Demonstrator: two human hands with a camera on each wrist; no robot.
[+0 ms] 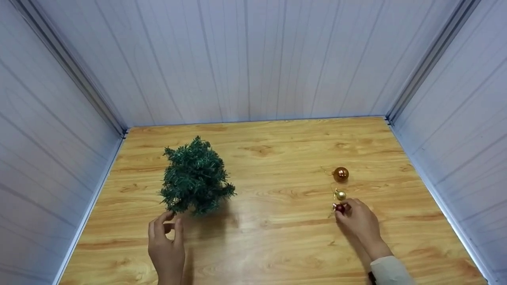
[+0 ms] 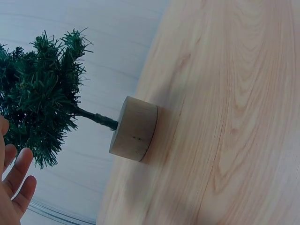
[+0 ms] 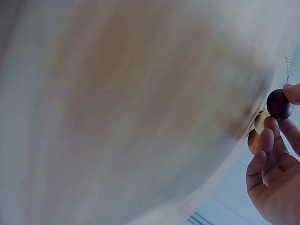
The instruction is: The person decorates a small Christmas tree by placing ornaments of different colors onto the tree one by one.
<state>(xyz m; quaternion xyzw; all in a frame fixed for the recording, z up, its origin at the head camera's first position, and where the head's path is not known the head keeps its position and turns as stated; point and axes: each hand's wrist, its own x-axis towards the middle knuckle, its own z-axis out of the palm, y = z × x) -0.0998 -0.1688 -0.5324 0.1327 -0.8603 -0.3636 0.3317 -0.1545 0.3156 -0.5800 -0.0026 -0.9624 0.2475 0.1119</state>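
My right hand (image 1: 361,222) pinches a small dark red Christmas ball (image 1: 340,208) between thumb and finger; in the right wrist view the same ball (image 3: 280,104) has a thin gold string. Just beyond it lie a small gold ball (image 1: 341,194) and a larger copper-coloured ball (image 1: 341,174), each with a string. At the left, a small artificial Christmas tree (image 1: 196,178) stands upright; the left wrist view shows its round wooden base (image 2: 134,129). My left hand (image 1: 166,245) is at the tree's near side, fingers loosely bent, holding nothing. Whether its fingertips touch the branches I cannot tell.
A wood-grain tabletop (image 1: 273,158) lies beneath everything. Pale panelled walls rise behind it (image 1: 245,59) and on both sides, with metal strips along the corners.
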